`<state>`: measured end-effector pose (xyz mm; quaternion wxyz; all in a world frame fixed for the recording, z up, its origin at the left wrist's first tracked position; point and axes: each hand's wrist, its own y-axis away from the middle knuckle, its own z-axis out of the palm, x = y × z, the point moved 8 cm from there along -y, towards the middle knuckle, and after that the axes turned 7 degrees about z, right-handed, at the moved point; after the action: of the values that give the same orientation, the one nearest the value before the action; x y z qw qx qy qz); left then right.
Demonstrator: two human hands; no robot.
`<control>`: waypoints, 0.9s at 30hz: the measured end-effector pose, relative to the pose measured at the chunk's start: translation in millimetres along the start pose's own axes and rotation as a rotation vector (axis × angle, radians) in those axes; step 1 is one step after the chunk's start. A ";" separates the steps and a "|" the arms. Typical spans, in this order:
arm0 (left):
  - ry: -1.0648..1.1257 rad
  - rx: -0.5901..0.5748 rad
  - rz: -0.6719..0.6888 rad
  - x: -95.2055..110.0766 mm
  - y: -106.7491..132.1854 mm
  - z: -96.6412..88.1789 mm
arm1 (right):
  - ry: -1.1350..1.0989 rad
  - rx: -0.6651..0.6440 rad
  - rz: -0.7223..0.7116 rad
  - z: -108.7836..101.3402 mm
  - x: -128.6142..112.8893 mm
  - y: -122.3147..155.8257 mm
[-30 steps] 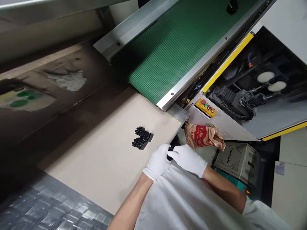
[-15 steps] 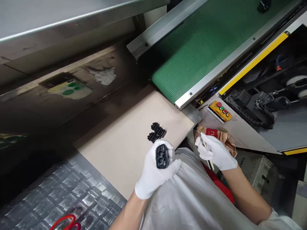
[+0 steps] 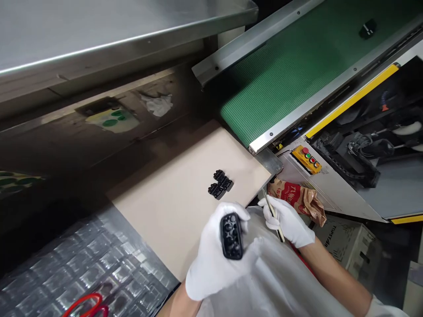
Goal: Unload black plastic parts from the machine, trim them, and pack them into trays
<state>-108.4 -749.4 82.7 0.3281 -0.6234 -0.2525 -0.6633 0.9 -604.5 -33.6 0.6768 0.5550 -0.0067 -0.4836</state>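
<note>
My left hand (image 3: pixel 211 255), in a white glove, is closed around an oblong black plastic housing (image 3: pixel 231 236). Its open face with several round recesses points up at me. My right hand (image 3: pixel 289 222), also gloved, grips a slim knife-like tool (image 3: pixel 272 211) with a pale and black handle, its grey pointed tip up and to the left. The tool is apart from the housing. Just beyond my left hand, several small black plastic parts (image 3: pixel 220 184) lie clustered on the beige board (image 3: pixel 165 211).
A green conveyor belt (image 3: pixel 280 79) ends at the board's far side, with a black part (image 3: pixel 368 29) on it. A yellow button box (image 3: pixel 306 159) sits on the machine at right. Red-handled scissors (image 3: pixel 86 304) lie on clear trays (image 3: pixel 82 264). A brown bag (image 3: pixel 297 198) is beyond my right hand.
The housing appears larger and lower in view, turned slightly. My right hand with the tool has come closer to my left. The view has shifted, and more of the black part on the belt shows.
</note>
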 end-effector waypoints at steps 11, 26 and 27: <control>-0.189 -0.106 -0.162 -75.2 -57.4 16.7 | 0.229 0.526 -0.180 -99.2 8.8 6.1; -0.136 0.204 0.006 20.3 -11.5 -7.1 | 1.333 0.071 -0.551 102.8 -131.3 104.8; -0.193 0.228 0.021 24.6 -10.7 -10.3 | 1.394 0.060 -0.569 112.7 -134.6 108.8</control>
<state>-123.4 -752.9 106.9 0.3782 -0.6455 -0.3500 -0.5638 -61.9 -608.5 163.2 0.3578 0.7310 0.5537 -0.1760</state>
